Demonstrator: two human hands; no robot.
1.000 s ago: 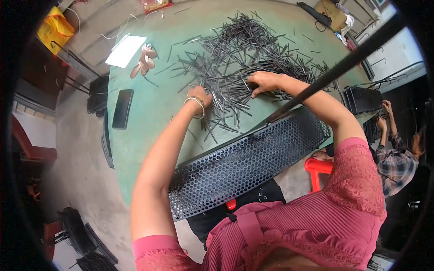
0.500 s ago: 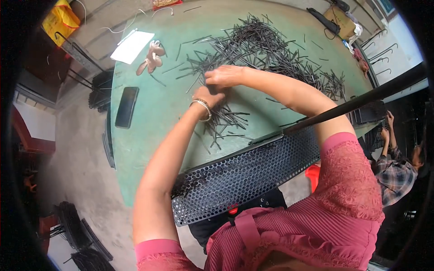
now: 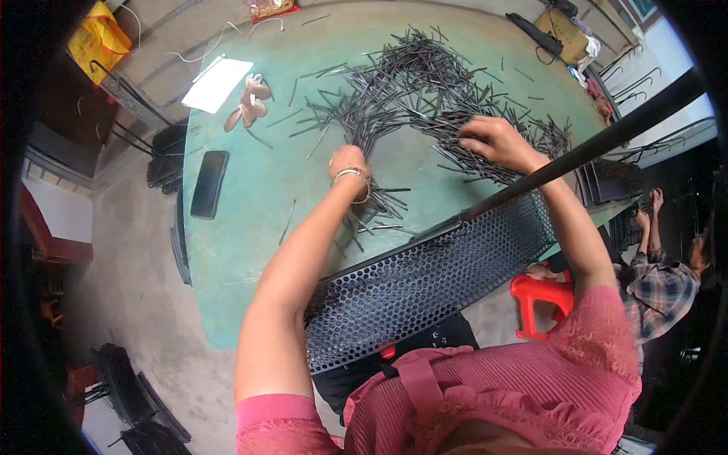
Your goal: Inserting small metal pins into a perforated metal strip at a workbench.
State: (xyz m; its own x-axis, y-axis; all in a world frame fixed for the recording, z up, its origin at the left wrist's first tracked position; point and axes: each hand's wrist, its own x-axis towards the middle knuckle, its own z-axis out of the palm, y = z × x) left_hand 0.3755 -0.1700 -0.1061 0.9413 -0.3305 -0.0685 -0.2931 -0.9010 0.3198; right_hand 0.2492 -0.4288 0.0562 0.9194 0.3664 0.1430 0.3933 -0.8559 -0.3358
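Observation:
Many thin black rods (image 3: pixel 425 68) lie in a loose heap across the green table (image 3: pixel 250 197). My left hand (image 3: pixel 349 161), with bracelets at the wrist, is closed at the near left edge of the heap, apparently around some rods; its fingertips are hidden. Rod ends (image 3: pixel 388 203) stick out beside and below that wrist. Over the right part of the heap is my right hand (image 3: pixel 497 142), its curved fingers and thumb apart and nothing visible between them. A black perforated tray (image 3: pixel 425 284) extends along the table's near edge, in front of my body.
On the left of the table are a phone (image 3: pixel 209 184), white paper (image 3: pixel 218 83) and a pinkish-brown cluster (image 3: pixel 248 103). A black bar (image 3: pixel 591 152) slants across the right. A red stool (image 3: pixel 540 303) stands below, and another person (image 3: pixel 661 288) works at far right.
My hands were together at the heap's left edge. The right hand has moved away to the right, over the rods there; the left has shifted slightly right. More of the red stool shows.

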